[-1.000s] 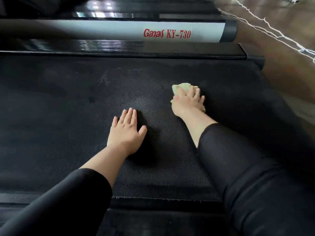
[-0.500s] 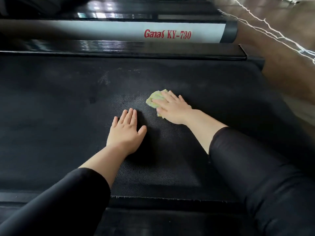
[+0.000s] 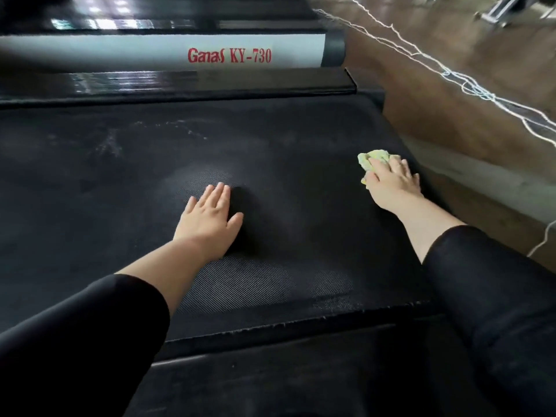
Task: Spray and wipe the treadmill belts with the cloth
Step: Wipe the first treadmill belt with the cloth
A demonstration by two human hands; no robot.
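The black treadmill belt fills most of the view, with faint pale streaks near its far side. My left hand lies flat on the middle of the belt, fingers straight and empty. My right hand is near the belt's right end and presses a crumpled yellow-green cloth onto the belt with spread fingers. Most of the cloth is hidden under the fingers. No spray bottle is in view.
A grey side rail with red "Ganas KY-730" lettering runs along the far side. A black foot rail lies on the near side. White strings cross the brown wooden floor to the right.
My right hand has swept the cloth from beside my left hand out to the belt's right end. My left hand has stayed in place on the belt.
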